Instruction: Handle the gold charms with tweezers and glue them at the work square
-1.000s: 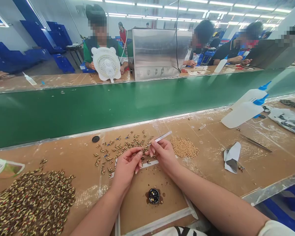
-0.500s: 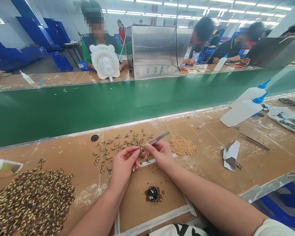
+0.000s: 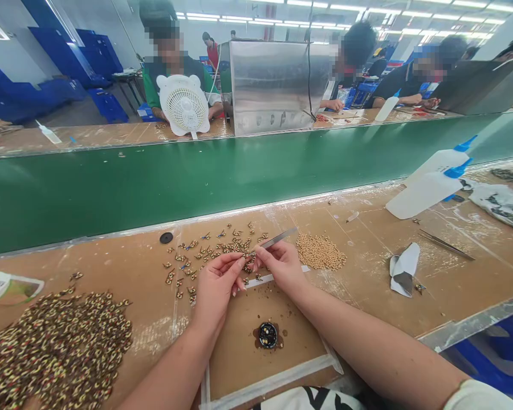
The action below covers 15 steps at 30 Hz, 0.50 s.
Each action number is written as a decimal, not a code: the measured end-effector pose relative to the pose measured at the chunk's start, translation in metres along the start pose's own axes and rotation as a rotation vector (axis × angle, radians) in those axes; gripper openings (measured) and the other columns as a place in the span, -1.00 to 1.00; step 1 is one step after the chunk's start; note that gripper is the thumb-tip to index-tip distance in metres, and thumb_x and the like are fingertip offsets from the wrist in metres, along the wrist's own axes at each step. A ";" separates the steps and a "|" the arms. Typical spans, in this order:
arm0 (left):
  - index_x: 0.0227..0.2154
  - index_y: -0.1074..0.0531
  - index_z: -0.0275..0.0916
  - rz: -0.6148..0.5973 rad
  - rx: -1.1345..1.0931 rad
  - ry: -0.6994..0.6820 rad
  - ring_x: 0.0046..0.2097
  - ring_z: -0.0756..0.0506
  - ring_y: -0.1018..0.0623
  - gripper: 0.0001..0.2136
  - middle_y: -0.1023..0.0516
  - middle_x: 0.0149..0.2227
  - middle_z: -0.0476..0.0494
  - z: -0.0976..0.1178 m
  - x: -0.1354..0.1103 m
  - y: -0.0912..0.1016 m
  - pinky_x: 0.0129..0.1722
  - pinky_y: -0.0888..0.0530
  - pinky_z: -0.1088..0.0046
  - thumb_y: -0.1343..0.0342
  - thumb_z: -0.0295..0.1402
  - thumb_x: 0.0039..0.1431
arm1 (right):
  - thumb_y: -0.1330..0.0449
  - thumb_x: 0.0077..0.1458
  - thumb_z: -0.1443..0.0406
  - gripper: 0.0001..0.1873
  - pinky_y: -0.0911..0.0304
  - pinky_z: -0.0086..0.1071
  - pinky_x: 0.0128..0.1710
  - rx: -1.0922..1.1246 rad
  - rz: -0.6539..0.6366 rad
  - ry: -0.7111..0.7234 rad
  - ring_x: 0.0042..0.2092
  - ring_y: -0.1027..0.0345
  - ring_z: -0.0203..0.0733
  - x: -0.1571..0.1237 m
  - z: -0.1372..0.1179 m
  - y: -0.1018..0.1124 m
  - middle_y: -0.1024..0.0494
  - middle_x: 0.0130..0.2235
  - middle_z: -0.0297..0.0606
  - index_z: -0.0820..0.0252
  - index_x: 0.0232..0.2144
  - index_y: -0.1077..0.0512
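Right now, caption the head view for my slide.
Right hand holds a slim metal tool close to the left hand, near scattered small parts and tan pellets.

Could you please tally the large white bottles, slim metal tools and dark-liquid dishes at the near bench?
Large white bottles: 2
Slim metal tools: 2 (one in the right hand, one lying on the bench)
Dark-liquid dishes: 1
Total: 5

Beyond a long green strip [image 3: 154,176], a white fan [image 3: 184,105] with round ears stands beside a shiny metal box [image 3: 277,85], in front of a person [image 3: 192,65]. Nearer, at right, two blue-tipped bottles [image 3: 425,195] overlap in view near a plastic bag [image 3: 489,196]. Light tubes [image 3: 348,8] glow overhead.
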State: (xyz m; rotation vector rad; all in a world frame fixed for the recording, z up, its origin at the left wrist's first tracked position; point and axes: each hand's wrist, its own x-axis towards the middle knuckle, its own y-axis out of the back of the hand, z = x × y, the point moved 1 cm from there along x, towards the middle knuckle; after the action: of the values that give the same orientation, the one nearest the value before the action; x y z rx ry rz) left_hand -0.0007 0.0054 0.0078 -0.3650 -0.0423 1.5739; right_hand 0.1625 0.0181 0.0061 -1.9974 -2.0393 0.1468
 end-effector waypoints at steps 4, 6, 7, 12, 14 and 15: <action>-0.28 -0.67 -0.28 0.013 -0.005 -0.004 -0.65 0.07 -0.41 -0.62 -0.56 -0.62 -0.01 0.000 -0.001 -0.001 -0.63 -0.24 0.62 -0.56 -0.13 -0.09 | -0.44 0.17 -0.01 -0.64 -0.53 -0.29 -0.37 0.010 0.002 0.000 -0.51 -0.48 -0.23 0.000 0.001 0.000 -0.57 -0.56 -0.37 0.13 -0.39 -0.56; -0.28 -0.67 -0.28 0.019 -0.011 -0.006 -0.65 0.07 -0.41 -0.61 -0.56 -0.61 0.00 0.001 0.000 -0.002 -0.63 -0.24 0.62 -0.57 -0.12 -0.10 | -0.44 0.17 -0.01 -0.65 -0.53 -0.28 -0.37 0.008 0.007 0.005 -0.52 -0.48 -0.23 0.000 0.002 0.000 -0.56 -0.56 -0.38 0.13 -0.39 -0.56; -0.28 -0.67 -0.28 0.021 -0.013 -0.007 -0.64 0.07 -0.41 -0.60 -0.56 -0.61 0.00 0.000 0.000 -0.002 -0.63 -0.24 0.62 -0.57 -0.12 -0.10 | -0.44 0.17 0.00 -0.65 -0.53 -0.28 -0.37 0.005 0.010 0.009 -0.52 -0.48 -0.23 -0.001 0.002 0.000 -0.57 -0.56 -0.38 0.13 -0.39 -0.57; -0.25 -0.68 -0.28 0.017 0.011 -0.025 -0.63 0.05 -0.43 -0.63 -0.54 -0.63 0.00 -0.002 0.000 0.000 -0.61 -0.26 0.60 -0.54 -0.13 -0.02 | -0.44 0.17 0.03 -0.68 -0.50 -0.31 -0.39 -0.039 0.029 0.036 -0.50 -0.50 -0.22 -0.002 0.002 0.000 -0.59 -0.55 -0.36 0.13 -0.38 -0.60; -0.24 -0.68 -0.28 0.014 0.022 -0.033 -0.62 0.04 -0.44 -0.65 -0.55 -0.62 -0.01 -0.003 0.000 0.000 -0.61 -0.27 0.60 -0.52 -0.15 0.01 | -0.43 0.18 0.03 -0.68 -0.49 -0.32 -0.40 -0.055 0.032 0.033 -0.51 -0.49 -0.24 -0.002 0.002 0.000 -0.60 -0.54 -0.34 0.14 -0.41 -0.60; -0.24 -0.68 -0.27 0.015 0.026 -0.036 -0.62 0.04 -0.45 -0.66 -0.56 -0.61 -0.01 -0.003 0.000 0.000 -0.61 -0.28 0.60 -0.52 -0.16 0.01 | -0.43 0.18 0.04 -0.67 -0.49 -0.33 -0.40 -0.058 0.034 0.028 -0.51 -0.49 -0.24 -0.003 0.002 0.000 -0.60 -0.54 -0.34 0.14 -0.43 -0.60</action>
State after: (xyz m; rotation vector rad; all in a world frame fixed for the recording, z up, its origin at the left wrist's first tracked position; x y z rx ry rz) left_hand -0.0001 0.0046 0.0044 -0.3178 -0.0469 1.5940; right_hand 0.1615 0.0156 0.0038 -2.0572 -2.0153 0.0669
